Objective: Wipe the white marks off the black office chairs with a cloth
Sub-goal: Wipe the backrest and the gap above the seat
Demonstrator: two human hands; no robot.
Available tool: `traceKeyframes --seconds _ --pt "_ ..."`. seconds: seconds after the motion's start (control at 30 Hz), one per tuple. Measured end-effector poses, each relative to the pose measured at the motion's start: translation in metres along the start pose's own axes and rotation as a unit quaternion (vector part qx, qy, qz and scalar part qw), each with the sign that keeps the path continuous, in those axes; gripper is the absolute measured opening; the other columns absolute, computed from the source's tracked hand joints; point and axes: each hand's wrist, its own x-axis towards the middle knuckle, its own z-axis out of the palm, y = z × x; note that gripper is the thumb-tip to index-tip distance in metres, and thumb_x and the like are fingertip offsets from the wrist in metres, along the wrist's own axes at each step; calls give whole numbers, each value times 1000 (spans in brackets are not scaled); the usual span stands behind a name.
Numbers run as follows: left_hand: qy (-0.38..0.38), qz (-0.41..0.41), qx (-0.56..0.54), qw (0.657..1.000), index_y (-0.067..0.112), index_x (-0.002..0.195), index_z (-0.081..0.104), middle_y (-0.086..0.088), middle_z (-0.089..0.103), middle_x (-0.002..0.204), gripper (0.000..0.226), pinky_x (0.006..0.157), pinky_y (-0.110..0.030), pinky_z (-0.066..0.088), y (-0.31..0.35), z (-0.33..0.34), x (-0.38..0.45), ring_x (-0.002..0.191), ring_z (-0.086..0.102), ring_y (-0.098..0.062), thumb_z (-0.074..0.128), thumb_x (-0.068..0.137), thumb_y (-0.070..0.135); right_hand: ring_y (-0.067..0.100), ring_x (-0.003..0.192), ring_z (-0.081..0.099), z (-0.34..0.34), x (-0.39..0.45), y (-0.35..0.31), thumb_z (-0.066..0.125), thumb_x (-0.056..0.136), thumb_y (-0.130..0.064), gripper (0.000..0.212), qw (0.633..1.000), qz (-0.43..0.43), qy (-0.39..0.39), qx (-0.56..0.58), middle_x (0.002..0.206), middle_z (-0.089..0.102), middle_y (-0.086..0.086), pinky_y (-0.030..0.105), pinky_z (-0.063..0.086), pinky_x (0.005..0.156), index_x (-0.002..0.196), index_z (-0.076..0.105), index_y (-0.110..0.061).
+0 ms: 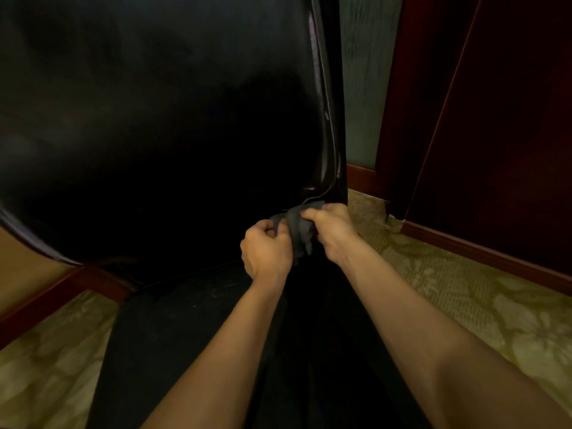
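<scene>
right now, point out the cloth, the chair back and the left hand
cloth [298, 226], head view, bunched middle between the hands
chair back [154, 119], head view, glossy black panel
left hand [266, 252], head view, back of hand

Floral carpet [483, 308], dark wood panels [501, 125].

I see the chair back [161, 119] covered in smooth black leather-like upholstery, glossy along its piped right edge where light catches. The seat [198, 308] looks duller, a matt black surface with faint dusty specks. The cloth [298, 229] is soft grey fabric, matt and crumpled. The floor is patterned carpet [464, 305], rough and fibrous. The skirting [483, 247] and door panel [510, 125] look like dark reddish varnished wood.
</scene>
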Motion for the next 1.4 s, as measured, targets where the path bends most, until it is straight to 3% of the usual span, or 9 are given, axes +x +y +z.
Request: traceKeyframes --seconds 0.1,0.23,0.37,0.5,0.73,0.9,1.07,1.2,1.4 --pt "36 37 39 998 12 81 66 5 57 66 19 59 -28 42 -5 3 6 66 59 -18 67 94 26 32 88 69 -1 0 6 70 88 -8 22 998 -32 23 -50 94 69 23 44 58 78 98 63 10" --pt "46 24 -57 997 4 91 73 1 63 69 16 65 -33 57 8 11 6 66 65 -19 68 93 19 45 87 67 7 5 3 66 84 -10 8 996 -41 55 -52 79 62 19 53 57 72 81 63 -3" --pt "49 85 -125 987 11 80 72 0 65 64 20 57 -33 57 16 3 -7 58 64 -14 66 96 21 30 73 67 6 -22 -6 60 94 -9 14 996 -70 50 24 73 65 13 37 52 60 81 65 -8" --pt "37 165 -148 974 13 78 68 3 61 62 19 51 -19 46 17 -3 -23 53 56 -6 64 96 14 18 75 70 1 -35 -5 60 96 -9 8 984 -154 32 84 82 72 10 28 55 64 90 65 -9" --pt "20 -65 -154 986 18 64 62 -1 65 65 29 66 -35 60 7 15 12 62 62 -15 70 91 14 24 77 67 5 1 12 57 94 -6 24 996 -38 81 6 77 66 8 34 54 65 73 58 -16" --pt "16 18 -186 982 20 71 68 9 65 61 23 56 -21 52 28 11 -9 57 61 1 68 94 19 16 64 61 -5 -14 -14 56 94 -4 24 987 -125 99 11 64 62 0 27 47 59 72 59 -15" --pt "25 104 -222 969 21 76 67 5 67 67 18 59 -19 54 43 0 -16 62 63 -1 70 93 18 1 57 57 -10 -29 -25 56 94 -3 24 972 -218 88 22 61 61 -7 18 44 52 75 59 -15" --pt "7 66 -137 988 19 81 67 7 66 69 13 61 -18 53 36 2 -10 62 64 -2 70 93 19 14 65 61 -5 -20 -13 56 92 -2 23 984 -150 99 0 69 64 4 27 48 58 74 59 -15" --pt "11 25 -192 981 11 81 72 -5 71 69 15 61 -36 58 48 -13 -8 61 66 -15 70 93 20 15 57 51 1 -34 -34 57 92 -3 30 984 -137 109 -30 60 52 3 26 41 53 65 50 -14"
